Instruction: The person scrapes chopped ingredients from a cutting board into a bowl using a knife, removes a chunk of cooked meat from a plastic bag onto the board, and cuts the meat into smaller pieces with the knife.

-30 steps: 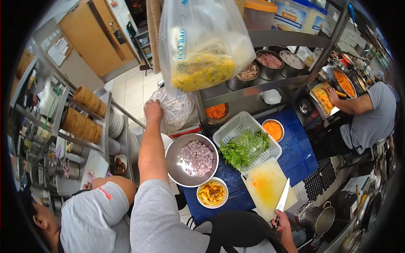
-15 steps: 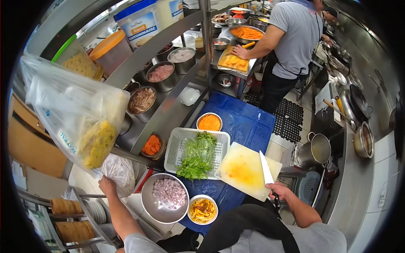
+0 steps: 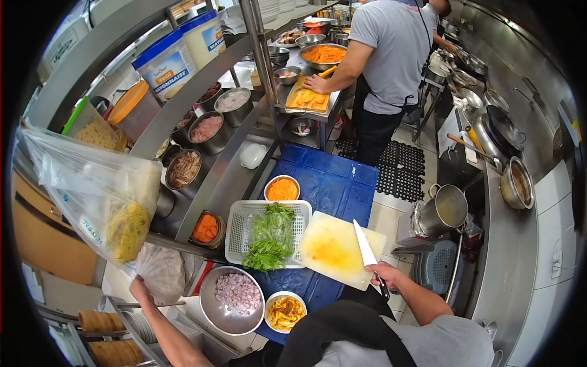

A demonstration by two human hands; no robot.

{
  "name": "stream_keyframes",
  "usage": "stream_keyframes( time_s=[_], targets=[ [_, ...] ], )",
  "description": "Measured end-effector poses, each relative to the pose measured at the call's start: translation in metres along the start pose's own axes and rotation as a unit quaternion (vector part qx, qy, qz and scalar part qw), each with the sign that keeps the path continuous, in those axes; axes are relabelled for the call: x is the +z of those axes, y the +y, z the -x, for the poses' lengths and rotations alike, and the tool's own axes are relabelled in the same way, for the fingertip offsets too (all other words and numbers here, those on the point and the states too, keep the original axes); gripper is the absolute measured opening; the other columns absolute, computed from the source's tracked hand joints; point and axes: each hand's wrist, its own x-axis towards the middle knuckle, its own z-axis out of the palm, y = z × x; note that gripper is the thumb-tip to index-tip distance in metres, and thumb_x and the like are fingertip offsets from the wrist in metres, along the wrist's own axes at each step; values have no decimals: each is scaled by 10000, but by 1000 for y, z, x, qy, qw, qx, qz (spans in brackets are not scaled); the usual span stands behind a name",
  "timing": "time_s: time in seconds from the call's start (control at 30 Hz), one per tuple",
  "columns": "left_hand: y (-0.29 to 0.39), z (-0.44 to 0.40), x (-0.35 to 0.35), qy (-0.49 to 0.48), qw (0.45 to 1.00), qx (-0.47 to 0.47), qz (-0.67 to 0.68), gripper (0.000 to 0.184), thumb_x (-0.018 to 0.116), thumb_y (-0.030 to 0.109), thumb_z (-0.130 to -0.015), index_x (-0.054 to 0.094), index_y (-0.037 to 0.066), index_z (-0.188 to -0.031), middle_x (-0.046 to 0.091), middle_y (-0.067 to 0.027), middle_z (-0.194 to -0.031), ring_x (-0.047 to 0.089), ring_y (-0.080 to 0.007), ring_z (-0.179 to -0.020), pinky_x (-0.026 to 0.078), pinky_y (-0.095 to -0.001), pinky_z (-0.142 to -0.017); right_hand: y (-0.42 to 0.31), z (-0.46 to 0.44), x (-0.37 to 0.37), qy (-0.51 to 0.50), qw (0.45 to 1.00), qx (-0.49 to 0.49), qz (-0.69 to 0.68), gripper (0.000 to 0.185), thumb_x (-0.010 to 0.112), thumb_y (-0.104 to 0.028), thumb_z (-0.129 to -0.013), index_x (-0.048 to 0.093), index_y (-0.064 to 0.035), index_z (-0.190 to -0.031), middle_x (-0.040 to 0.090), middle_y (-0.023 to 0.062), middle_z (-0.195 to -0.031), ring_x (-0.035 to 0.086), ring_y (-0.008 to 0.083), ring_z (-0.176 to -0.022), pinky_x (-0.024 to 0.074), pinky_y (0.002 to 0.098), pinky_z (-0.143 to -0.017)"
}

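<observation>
My right hand (image 3: 385, 274) holds the black handle of a knife (image 3: 365, 246), its blade over the right part of a stained cutting board (image 3: 336, 248). At lower left, my left hand (image 3: 140, 289) has its fingers closed at the edge of a clear plastic bag (image 3: 160, 272), just below a hanging bag with yellow contents (image 3: 126, 229); what it grips is too small to tell. A steel bowl of chopped onion (image 3: 237, 293), a bowl of yellow strips (image 3: 285, 312), a white basket of greens (image 3: 269, 235) and a bowl of shredded carrot (image 3: 282, 189) are at the blue table (image 3: 324, 177).
A metal shelf (image 3: 208, 79) with steel pots and mayonnaise tubs (image 3: 166, 68) stands at left. Another person (image 3: 391, 55) works at a counter behind the blue table. A large pot (image 3: 445, 211) stands at right, beside a steel counter (image 3: 498, 257).
The view has swung right, bringing the right-hand counter into sight and moving the co-worker at left out of it. My left hand stays by the clear bag; the knife remains in my right hand.
</observation>
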Motion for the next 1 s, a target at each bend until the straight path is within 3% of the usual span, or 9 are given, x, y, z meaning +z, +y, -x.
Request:
stream_keyframes(
  time_s=[0.2,0.3,0.4,0.47,0.57,0.67,0.73,0.87,1.0],
  targets=[
    [90,64,-28,3,948,296,-116,183,548,109,-837,624,-39,-760,552,-52,-735,493,-171,-705,402,-381,-637,-15,17,-5,-2,999,-49,-13,210,689,-189,-973,603,-4,-1019,524,46,-592,472,161,-392,376,309,-377],
    [137,113,-69,-35,986,149,67,240,560,155,-912,697,-41,-937,667,-113,-912,602,-216,-822,492,-393,-744,-3,27,-19,-32,993,-94,-61,211,663,-204,-991,625,-9,-1061,546,44,-630,484,139,-413,381,299,-390],
    [151,144,-106,-191,924,3,330,405,577,221,-979,652,-58,-1263,714,-182,-1139,683,-304,-1067,526,-432,-990,21,39,-40,-44,983,-140,-110,216,679,-237,-980,628,-29,-1008,549,39,-628,497,141,-419,374,297,-387],
    [155,154,-119,-236,904,5,356,376,576,234,-1036,637,-41,-1284,692,-180,-1261,664,-293,-1155,510,-424,-1045,36,57,-52,-12,979,-148,-139,229,715,-242,-955,606,-41,-970,517,38,-584,481,155,-394,368,305,-372],
    [173,192,-105,-314,866,-3,388,374,579,234,-1041,640,-43,-1286,694,-173,-1266,651,-289,-1180,494,-426,-1062,55,97,-69,33,962,-178,-203,221,715,-239,-952,610,-45,-968,518,39,-571,480,178,-384,368,310,-371],
    [188,293,-91,-339,855,5,393,405,604,243,-1024,636,-48,-1303,694,-163,-1265,637,-290,-1202,492,-426,-1062,78,138,-90,57,950,-201,-232,186,703,-242,-961,631,-71,-954,529,39,-554,503,195,-385,376,302,-368],
    [187,320,-79,-436,826,12,357,387,608,253,-1031,654,-41,-1279,697,-153,-1272,644,-271,-1186,490,-406,-1056,91,153,-110,88,936,-206,-273,191,689,-236,-970,630,-56,-939,534,38,-549,500,184,-375,377,304,-363],
    [174,398,-19,-430,842,-21,326,313,639,223,-1004,689,-21,-1193,729,-132,-1182,675,-233,-1099,504,-369,-1007,111,177,-159,142,939,-207,-234,241,665,-302,-980,613,-84,-892,513,2,-567,474,157,-369,378,294,-356],
    [139,460,43,-421,857,-82,286,187,675,173,-952,711,4,-1022,731,-70,-928,668,-182,-823,524,-333,-771,106,172,-202,134,950,-185,-212,262,640,-358,-986,585,-133,-862,498,-16,-566,468,148,-369,374,302,-349]
  ],
)
